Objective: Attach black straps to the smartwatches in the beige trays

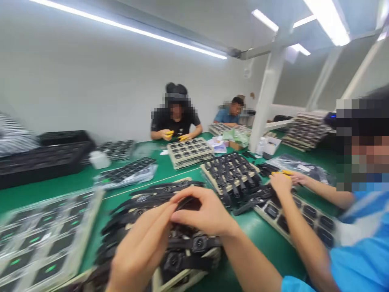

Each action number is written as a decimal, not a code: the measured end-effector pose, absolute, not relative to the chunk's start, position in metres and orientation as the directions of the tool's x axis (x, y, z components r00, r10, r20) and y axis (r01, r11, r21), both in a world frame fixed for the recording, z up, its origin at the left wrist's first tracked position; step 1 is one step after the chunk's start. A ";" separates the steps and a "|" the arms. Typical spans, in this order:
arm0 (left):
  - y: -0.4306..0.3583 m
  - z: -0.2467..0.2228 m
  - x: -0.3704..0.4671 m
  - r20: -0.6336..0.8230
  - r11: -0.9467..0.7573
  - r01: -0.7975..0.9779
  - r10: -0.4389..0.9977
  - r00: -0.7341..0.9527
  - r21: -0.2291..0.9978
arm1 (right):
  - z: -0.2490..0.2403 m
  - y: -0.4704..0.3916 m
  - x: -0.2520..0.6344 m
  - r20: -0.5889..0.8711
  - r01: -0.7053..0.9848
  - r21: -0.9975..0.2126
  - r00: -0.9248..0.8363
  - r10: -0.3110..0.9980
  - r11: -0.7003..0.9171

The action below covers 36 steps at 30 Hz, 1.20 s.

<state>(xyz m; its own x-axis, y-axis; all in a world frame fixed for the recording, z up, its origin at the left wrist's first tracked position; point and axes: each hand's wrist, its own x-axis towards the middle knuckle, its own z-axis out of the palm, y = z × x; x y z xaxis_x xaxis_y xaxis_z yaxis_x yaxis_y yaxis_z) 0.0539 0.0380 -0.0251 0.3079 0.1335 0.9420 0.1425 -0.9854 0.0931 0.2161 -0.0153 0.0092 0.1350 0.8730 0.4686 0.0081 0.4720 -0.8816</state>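
Note:
My left hand [142, 239] and my right hand [209, 211] meet at the fingertips over a heap of black smartwatches [173, 261] with straps. Between the closed fingers shows a bit of a black strap [186, 201]; most of it is hidden by the hands. The watches beneath lie across a beige tray [174, 280], their straps spread to both sides. One watch with a squarish face [199, 243] sits just below my right hand.
At the left lies a plastic-covered tray [88, 231] of dark squares with green marks. Beyond my hands is another tray of strapped watches [231, 172]. A co-worker's hands [281, 182] work at the right over a tray of watch faces [326, 221]; two people sit farther back.

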 end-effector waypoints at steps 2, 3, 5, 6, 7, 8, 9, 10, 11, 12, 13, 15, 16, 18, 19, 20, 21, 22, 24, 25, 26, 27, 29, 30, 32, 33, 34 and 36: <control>0.038 -0.018 0.052 0.931 -0.964 0.261 0.048 0.363 -0.051 | 0.005 -0.017 0.216 0.436 0.024 -0.899 0.136 0.889 0.437; 0.037 -0.016 0.053 0.928 -0.954 0.289 0.033 0.371 -0.082 | 0.004 -0.018 0.217 0.422 0.024 -0.906 0.144 0.895 0.423; 0.036 -0.015 0.058 0.924 -0.945 0.309 0.020 0.381 -0.107 | 0.003 -0.019 0.221 0.397 0.018 -0.917 0.148 0.906 0.399; 0.035 -0.015 0.060 0.927 -0.944 0.310 0.016 0.376 -0.109 | 0.003 -0.020 0.222 0.387 0.014 -0.921 0.148 0.910 0.390; 0.034 -0.016 0.061 0.932 -0.945 0.308 0.009 0.364 -0.111 | 0.002 -0.021 0.224 0.378 0.011 -0.925 0.147 0.914 0.381; 0.034 -0.016 0.062 0.938 -0.946 0.303 -0.004 0.346 -0.116 | 0.002 -0.021 0.225 0.369 0.011 -0.928 0.149 0.917 0.371; 0.033 -0.017 0.062 0.944 -0.947 0.297 -0.022 0.329 -0.125 | 0.002 -0.022 0.226 0.359 0.012 -0.932 0.157 0.920 0.362; 0.032 -0.017 0.061 0.949 -0.947 0.292 -0.039 0.312 -0.135 | 0.002 -0.023 0.227 0.349 0.014 -0.936 0.166 0.922 0.352; 0.032 -0.017 0.061 0.953 -0.947 0.289 -0.052 0.300 -0.143 | 0.002 -0.023 0.227 0.341 0.015 -0.939 0.178 0.923 0.344; 0.032 -0.017 0.060 0.954 -0.946 0.288 -0.058 0.295 -0.147 | 0.003 -0.024 0.228 0.335 0.016 -0.941 0.191 0.923 0.338; 0.032 -0.016 0.060 0.954 -0.946 0.290 -0.058 0.294 -0.147 | 0.003 -0.024 0.228 0.330 0.015 -0.942 0.198 0.923 0.334; 0.032 -0.015 0.060 0.958 -0.945 0.298 -0.049 0.282 -0.137 | 0.004 -0.024 0.229 0.331 0.022 -0.942 0.206 0.921 0.334; 0.032 -0.015 0.059 0.959 -0.946 0.299 -0.038 0.281 -0.125 | 0.004 -0.024 0.230 0.338 0.033 -0.940 0.208 0.918 0.339; 0.032 -0.012 0.057 0.956 -0.957 0.283 0.022 0.291 -0.064 | 0.003 -0.022 0.237 0.376 0.077 -0.926 0.241 0.895 0.369; 0.032 -0.011 0.054 0.955 -0.962 0.274 0.080 0.286 -0.002 | 0.002 -0.021 0.243 0.410 0.114 -0.912 0.284 0.866 0.394; 0.032 -0.009 0.050 0.952 -0.959 0.269 0.160 0.259 0.089 | 0.001 -0.021 0.251 0.444 0.156 -0.896 0.340 0.829 0.416; 0.032 -0.006 0.046 0.949 -0.945 0.262 0.250 0.191 0.196 | 0.000 -0.021 0.259 0.475 0.200 -0.880 0.398 0.785 0.431; 0.031 -0.002 0.041 0.938 -0.919 0.247 0.336 0.081 0.308 | -0.001 -0.021 0.267 0.493 0.240 -0.870 0.448 0.746 0.431; 0.028 0.007 0.030 0.872 -0.862 0.171 0.442 -0.210 0.478 | -0.002 -0.022 0.278 0.494 0.304 -0.868 0.468 0.732 0.392; 0.025 0.012 0.024 0.823 -0.848 0.118 0.454 -0.343 0.517 | -0.003 -0.022 0.278 0.505 0.350 -0.858 0.441 0.742 0.377; 0.023 0.018 0.019 0.775 -0.846 0.073 0.444 -0.450 0.528 | -0.003 -0.022 0.274 0.523 0.394 -0.839 0.389 0.758 0.375; 0.019 0.023 0.014 0.730 -0.852 0.037 0.425 -0.535 0.523 | -0.004 -0.022 0.264 0.546 0.436 -0.810 0.316 0.776 0.392; 0.011 0.034 0.003 0.653 -0.869 -0.001 0.372 -0.659 0.494 | -0.010 -0.023 0.233 0.574 0.477 -0.746 0.109 0.811 0.464; 0.006 0.038 -0.002 0.628 -0.879 -0.004 0.344 -0.698 0.477 | -0.015 -0.023 0.213 0.570 0.474 -0.720 -0.012 0.822 0.507; -0.005 0.043 -0.010 0.607 -0.892 0.002 0.307 -0.733 0.452 | -0.030 -0.024 0.173 0.520 0.453 -0.686 -0.242 0.819 0.569; -0.010 0.045 -0.014 0.608 -0.895 0.000 0.304 -0.734 0.447 | -0.039 -0.024 0.155 0.491 0.450 -0.674 -0.319 0.810 0.586; -0.014 0.046 -0.017 0.610 -0.896 -0.011 0.310 -0.729 0.443 | -0.048 -0.024 0.140 0.456 0.465 -0.662 -0.373 0.808 0.588; -0.020 0.046 -0.021 0.611 -0.898 -0.059 0.343 -0.714 0.435 | -0.063 -0.024 0.119 0.350 0.542 -0.631 -0.441 0.827 0.556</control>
